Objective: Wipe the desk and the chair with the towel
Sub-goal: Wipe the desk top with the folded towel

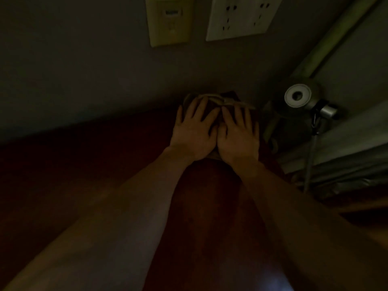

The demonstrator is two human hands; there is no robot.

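While both palms lie flat on it, the towel (pixel 213 99) sits at the far edge of the desk (pixel 63 164), bunched right up against the wall (pixel 105 70). In the head view, the left hand (pixel 194 133) and the right hand (pixel 238 136) rest side by side, thumbs nearly touching, fingers straight and slightly spread, pressing down, not gripping. Only the towel's far fringe and a sliver between the wrists show.

The cloth looks soft, light and limp, so it should slide best under flat palm pressure. For lifting, a pinch at the rumpled far edge would serve. It will likely drag on the dark wood and won't skate away.

Its shape is hard to read in this dim light, but the wad seems wider than deep, its long axis running left to right along the wall. A metal lamp-like fixture (pixel 298 97) stands just to the right, close enough to bump. The chair is not in view.
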